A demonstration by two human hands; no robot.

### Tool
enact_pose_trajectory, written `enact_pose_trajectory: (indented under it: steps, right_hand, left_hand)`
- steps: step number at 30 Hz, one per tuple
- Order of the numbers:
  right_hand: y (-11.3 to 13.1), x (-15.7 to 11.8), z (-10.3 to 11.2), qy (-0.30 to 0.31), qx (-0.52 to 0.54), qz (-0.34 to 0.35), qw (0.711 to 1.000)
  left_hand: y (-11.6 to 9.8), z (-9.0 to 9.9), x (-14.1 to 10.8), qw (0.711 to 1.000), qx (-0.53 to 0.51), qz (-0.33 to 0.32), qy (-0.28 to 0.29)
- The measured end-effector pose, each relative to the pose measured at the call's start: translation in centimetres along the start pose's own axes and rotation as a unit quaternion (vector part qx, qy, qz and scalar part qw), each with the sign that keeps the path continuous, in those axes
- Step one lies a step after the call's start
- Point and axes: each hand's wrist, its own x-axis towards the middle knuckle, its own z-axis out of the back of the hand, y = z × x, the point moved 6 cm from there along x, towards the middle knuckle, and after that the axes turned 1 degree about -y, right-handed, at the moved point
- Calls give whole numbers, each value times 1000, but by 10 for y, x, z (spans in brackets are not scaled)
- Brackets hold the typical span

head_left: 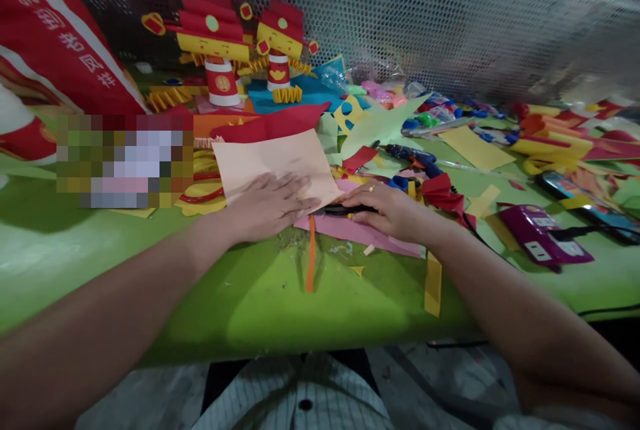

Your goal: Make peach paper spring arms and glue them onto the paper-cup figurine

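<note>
A sheet of pale peach paper (280, 158) lies on the cluttered green table in front of me. My left hand (267, 203) presses flat on its lower part with fingers stretched out and apart. At the sheet's lower right corner, my right hand (383, 210) closes around a slim dark tool (331, 210); most of it is covered, so its kind cannot be made out. Pink paper (370, 233) lies beneath my right hand. An orange paper strip (311, 257) hangs down just below the gap between my hands.
Two red-and-yellow paper figures (220, 50) (280, 50) stand at the back before a perforated metal screen. On the right are a glue gun (410, 155), a purple power socket (543, 233) with cables, and a phone-like item (590, 203). Red-handled scissors (203, 198) lie left.
</note>
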Motion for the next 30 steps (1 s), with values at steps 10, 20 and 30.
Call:
enact_pose_trajectory:
  steps: [10, 20, 30]
  right_hand:
    - [10, 6, -4, 13, -20, -18, 1000]
    - [11, 4, -1, 21, -27, -17, 999]
    - [13, 8, -7, 1, -35, -43, 998]
  left_hand:
    - [1, 1, 0, 1000, -16, 5, -9]
    - [1, -1, 0, 1000, -13, 1, -16]
    - [-1, 2, 1, 1000, -14, 13, -19]
